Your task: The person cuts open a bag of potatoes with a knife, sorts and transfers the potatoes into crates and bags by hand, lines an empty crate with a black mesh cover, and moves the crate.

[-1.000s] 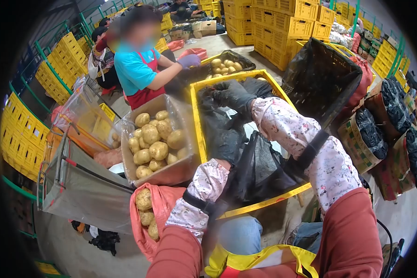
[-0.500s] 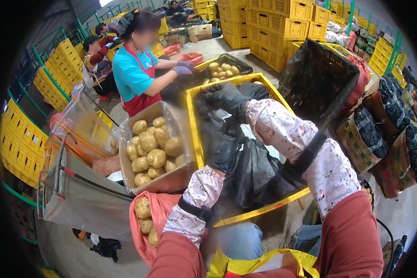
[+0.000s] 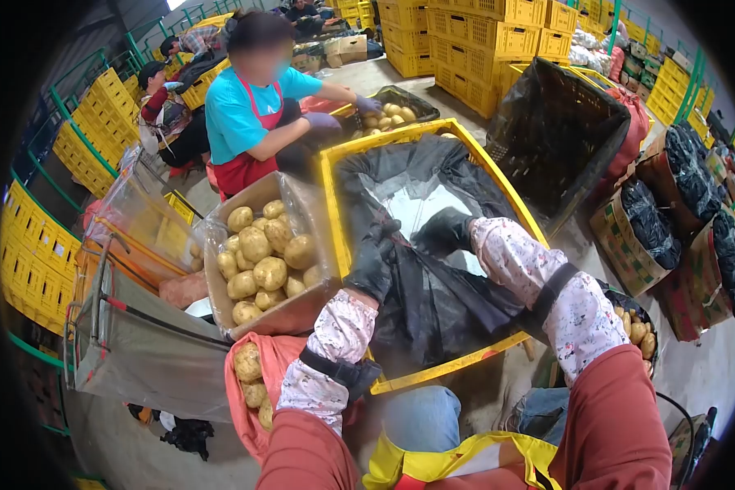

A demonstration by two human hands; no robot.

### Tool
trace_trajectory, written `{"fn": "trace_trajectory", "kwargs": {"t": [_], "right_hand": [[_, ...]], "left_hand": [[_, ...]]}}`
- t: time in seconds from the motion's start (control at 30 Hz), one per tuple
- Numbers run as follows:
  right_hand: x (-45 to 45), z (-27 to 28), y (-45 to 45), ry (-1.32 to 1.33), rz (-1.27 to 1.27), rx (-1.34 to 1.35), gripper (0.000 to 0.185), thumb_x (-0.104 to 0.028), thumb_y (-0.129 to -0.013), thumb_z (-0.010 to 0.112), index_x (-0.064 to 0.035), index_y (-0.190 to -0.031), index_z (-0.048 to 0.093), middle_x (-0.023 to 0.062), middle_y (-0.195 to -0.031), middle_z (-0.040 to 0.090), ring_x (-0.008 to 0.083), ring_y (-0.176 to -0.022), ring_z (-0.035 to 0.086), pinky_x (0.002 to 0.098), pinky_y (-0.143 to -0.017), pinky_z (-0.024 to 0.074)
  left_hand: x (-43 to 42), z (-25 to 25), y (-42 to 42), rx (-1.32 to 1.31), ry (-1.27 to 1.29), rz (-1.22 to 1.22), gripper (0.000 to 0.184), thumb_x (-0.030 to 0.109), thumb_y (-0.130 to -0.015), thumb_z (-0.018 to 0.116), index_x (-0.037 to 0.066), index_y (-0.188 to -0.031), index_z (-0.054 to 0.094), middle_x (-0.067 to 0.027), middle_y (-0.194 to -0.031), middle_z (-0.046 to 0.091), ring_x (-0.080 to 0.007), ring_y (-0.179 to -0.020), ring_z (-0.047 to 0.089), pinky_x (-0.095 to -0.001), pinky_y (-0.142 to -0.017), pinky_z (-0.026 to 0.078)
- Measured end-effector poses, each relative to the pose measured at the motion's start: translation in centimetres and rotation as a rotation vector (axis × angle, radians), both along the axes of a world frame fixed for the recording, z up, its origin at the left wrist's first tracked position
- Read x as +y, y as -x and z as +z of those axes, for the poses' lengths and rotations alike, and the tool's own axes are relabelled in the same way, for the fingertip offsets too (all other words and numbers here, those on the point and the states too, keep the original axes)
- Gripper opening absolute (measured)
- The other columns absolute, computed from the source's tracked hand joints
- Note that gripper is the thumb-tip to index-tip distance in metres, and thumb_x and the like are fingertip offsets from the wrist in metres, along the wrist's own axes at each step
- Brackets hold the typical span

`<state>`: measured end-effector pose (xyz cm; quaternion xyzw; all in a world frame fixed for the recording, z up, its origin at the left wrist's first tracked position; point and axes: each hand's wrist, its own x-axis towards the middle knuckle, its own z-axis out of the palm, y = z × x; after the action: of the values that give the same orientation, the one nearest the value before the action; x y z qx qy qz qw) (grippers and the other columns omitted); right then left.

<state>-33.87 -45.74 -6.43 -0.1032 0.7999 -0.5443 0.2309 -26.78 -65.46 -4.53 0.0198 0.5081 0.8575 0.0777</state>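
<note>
A yellow crate (image 3: 445, 369) lined with a black plastic liner (image 3: 457, 306) stands in front of my knees. White paper (image 3: 420, 200) shows at its bottom. My left hand (image 3: 374, 263), in a dark glove, is closed on a gathered fold of the liner at the left side. Also gloved, my right hand (image 3: 445, 233) has curled fingers at the liner's edge over the middle of the crate; its fingertips are partly hidden. Left of the crate is a cardboard box (image 3: 273, 314) with a clear bag and several potatoes (image 3: 269, 273) in it.
A pink sack (image 3: 282, 355) of potatoes lies by my left forearm. Across the crate sits a co-worker (image 3: 245, 114) in purple gloves, beside another potato crate (image 3: 420, 104). At right are an upended black-lined crate (image 3: 555, 135) and boxes (image 3: 633, 245). Yellow crates (image 3: 486, 53) are stacked behind.
My right hand has come back from the crate's far side toward the near middle. The liner now lies spread over the far rim, and more white paper shows.
</note>
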Motion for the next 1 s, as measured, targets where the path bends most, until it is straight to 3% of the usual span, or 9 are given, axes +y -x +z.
{"fn": "trace_trajectory", "kwargs": {"t": [0.1,0.2,0.33,0.43,0.57,0.6,0.67,0.73,1.0], "right_hand": [[-1.4,-1.5,-0.8,0.182,0.301,0.232,0.009,-0.011,-0.079,0.066,-0.0045,-0.085,0.068,0.0053,-0.074,0.065,0.0139,-0.059,0.057,0.0284,-0.051,0.0475],[-3.9,0.2,-1.4,0.518,-0.046,-0.186,0.01,-0.013,-0.08,0.066,-0.0058,-0.087,0.069,0.0035,-0.071,0.063,0.012,-0.058,0.055,0.0254,-0.053,0.0459],[-3.9,0.3,-1.1,0.851,-0.404,-0.389,0.02,-0.017,-0.093,0.052,-0.0029,-0.102,0.063,0.011,-0.098,0.065,0.0187,-0.084,0.062,0.0283,-0.078,0.0494],[-4.1,-0.5,-0.6,0.983,-0.197,-0.49,0.021,-0.018,-0.092,0.053,-0.0024,-0.105,0.062,0.0108,-0.098,0.066,0.0187,-0.085,0.062,0.028,-0.079,0.0488],[-3.4,-0.4,-1.2,0.967,0.015,-0.471,0.024,-0.015,-0.092,0.052,-0.0015,-0.111,0.06,0.0111,-0.103,0.065,0.0197,-0.093,0.061,0.0274,-0.085,0.0468],[-3.1,0.2,-1.7,0.612,0.127,-0.004,0.027,-0.012,-0.092,0.05,0.0,-0.115,0.057,0.011,-0.108,0.063,0.0196,-0.099,0.06,0.0276,-0.088,0.0452],[-3.3,0.5,-1.9,0.237,0.23,0.446,0.029,-0.009,-0.092,0.048,0.0014,-0.119,0.055,0.0108,-0.114,0.061,0.0196,-0.104,0.058,0.0278,-0.092,0.0437],[-3.6,-0.5,-1.1,0.792,0.205,-0.184,0.034,-0.005,-0.093,0.043,0.0019,-0.126,0.048,0.0101,-0.122,0.056,0.0187,-0.11,0.055,0.029,-0.096,0.0414],[-4.1,-0.5,-1.8,0.916,0.242,-0.257,0.037,-0.011,-0.094,0.045,0.0013,-0.129,0.044,0.0105,-0.122,0.055,0.0173,-0.109,0.054,0.0301,-0.097,0.0406]], "left_hand": [[0.0,0.1,-0.2,0.06,-0.027,-0.034,0.026,0.001,-0.09,0.043,0.003,-0.111,0.057,-0.0023,-0.096,0.056,-0.0092,-0.079,0.052,-0.0213,-0.067,0.043],[0.1,-0.6,0.0,0.136,0.01,0.0,0.025,0.0,-0.09,0.043,0.003,-0.111,0.057,-0.0043,-0.101,0.057,-0.0126,-0.085,0.054,-0.0239,-0.073,0.045],[-0.4,-0.8,0.2,0.042,-0.033,-0.05,0.026,-0.001,-0.089,0.043,0.003,-0.11,0.057,-0.0061,-0.104,0.058,-0.0149,-0.091,0.056,-0.0256,-0.079,0.045],[-0.5,-0.8,0.4,0.118,0.135,-0.114,0.026,-0.001,-0.088,0.043,0.002,-0.108,0.058,-0.007,-0.105,0.059,-0.0162,-0.093,0.056,-0.0253,-0.08,0.045],[-0.6,-2.8,1.5,-0.016,-0.053,-0.158,0.026,-0.002,-0.088,0.041,0.002,-0.107,0.059,-0.0089,-0.104,0.061,-0.018,-0.094,0.057,-0.0265,-0.08,0.047],[-0.7,-2.8,1.6,0.077,0.006,-0.2,0.026,-0.001,-0.089,0.041,0.002,-0.107,0.059,-0.0094,-0.104,0.061,-0.0189,-0.095,0.058,-0.0278,-0.081,0.048],[-0.5,-3.0,1.5,-0.005,-0.127,-0.175,0.025,0.0,-0.09,0.041,0.003,-0.106,0.059,-0.0102,-0.103,0.061,-0.02,-0.094,0.059,-0.0291,-0.081,0.049],[0.3,-1.3,0.5,-0.084,-0.261,-0.151,0.024,0.001,-0.09,0.041,0.003,-0.106,0.059,-0.0109,-0.101,0.062,-0.0212,-0.093,0.059,-0.0304,-0.082,0.049],[0.3,-1.9,-0.2,-0.049,-0.237,-0.081,0.024,0.0,-0.091,0.04,0.004,-0.104,0.06,-0.0088,-0.097,0.062,-0.0178,-0.087,0.059,-0.0265,-0.076,0.048]]}}
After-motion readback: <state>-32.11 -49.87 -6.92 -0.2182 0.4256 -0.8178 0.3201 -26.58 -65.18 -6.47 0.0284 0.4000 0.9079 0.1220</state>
